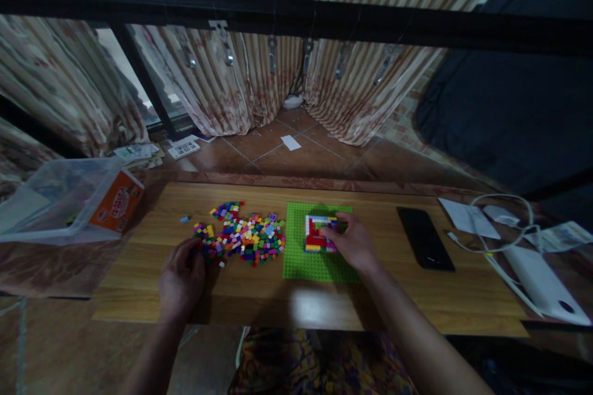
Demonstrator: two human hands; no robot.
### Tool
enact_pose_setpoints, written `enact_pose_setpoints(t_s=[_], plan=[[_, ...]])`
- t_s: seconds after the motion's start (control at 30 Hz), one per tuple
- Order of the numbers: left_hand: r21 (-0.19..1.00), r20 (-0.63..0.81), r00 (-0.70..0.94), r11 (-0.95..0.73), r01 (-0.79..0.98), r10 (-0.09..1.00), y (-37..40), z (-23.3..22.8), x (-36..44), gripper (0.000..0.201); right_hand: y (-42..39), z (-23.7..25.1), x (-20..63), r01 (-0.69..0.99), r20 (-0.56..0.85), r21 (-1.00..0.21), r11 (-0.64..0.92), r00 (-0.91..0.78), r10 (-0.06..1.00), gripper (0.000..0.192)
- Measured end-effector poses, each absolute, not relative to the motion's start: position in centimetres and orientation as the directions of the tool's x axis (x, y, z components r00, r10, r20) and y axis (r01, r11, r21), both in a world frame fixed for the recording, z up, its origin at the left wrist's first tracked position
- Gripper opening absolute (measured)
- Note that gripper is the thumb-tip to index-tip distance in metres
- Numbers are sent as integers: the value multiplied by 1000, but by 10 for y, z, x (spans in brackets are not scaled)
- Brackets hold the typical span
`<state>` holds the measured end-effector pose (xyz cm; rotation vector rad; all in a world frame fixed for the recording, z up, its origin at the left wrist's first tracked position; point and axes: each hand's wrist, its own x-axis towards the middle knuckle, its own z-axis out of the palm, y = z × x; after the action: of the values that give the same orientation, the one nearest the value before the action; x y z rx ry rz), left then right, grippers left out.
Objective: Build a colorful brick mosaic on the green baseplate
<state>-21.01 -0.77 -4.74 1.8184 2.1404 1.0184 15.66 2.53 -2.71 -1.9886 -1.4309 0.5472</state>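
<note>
A green baseplate (301, 259) lies in the middle of the wooden table (417, 296). On it sits a small square build of red, white, yellow and blue bricks (317, 231). My right hand (354, 244) rests on the plate with its fingertips on the right side of that build. A loose pile of small coloured bricks (245, 234) lies left of the plate. My left hand (182, 278) is at the pile's near left edge, fingers curled down onto the bricks; whether it holds one is hidden.
A black phone (425, 237) lies right of the plate. Further right are papers (466, 216), a white cable (504, 241) and a white power bank (540, 284). A clear plastic bag with an orange box (115, 200) sits at the left. One blue brick (185, 220) lies apart.
</note>
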Motion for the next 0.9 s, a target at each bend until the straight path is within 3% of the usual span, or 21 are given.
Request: enact_pose_setpoints(t_s=[0.33, 0.5, 0.67, 0.9], plan=[[577, 320, -237, 10, 817, 917, -7, -48, -211, 27, 32, -29, 153, 668, -11, -723, -177, 245, 969, 42], [587, 315, -244, 14, 810, 917, -8, -50, -212, 28, 29, -33, 161, 535, -41, -823, -189, 276, 960, 47], [612, 325, -251, -1, 791, 912, -10, -51, -209, 27, 10, -24, 155, 419, 89, -900, -122, 451, 888, 46], [630, 345, -261, -16, 777, 902, -12, -51, -205, 27, -9, -2, 125, 439, 141, -898, -17, 326, 935, 38]])
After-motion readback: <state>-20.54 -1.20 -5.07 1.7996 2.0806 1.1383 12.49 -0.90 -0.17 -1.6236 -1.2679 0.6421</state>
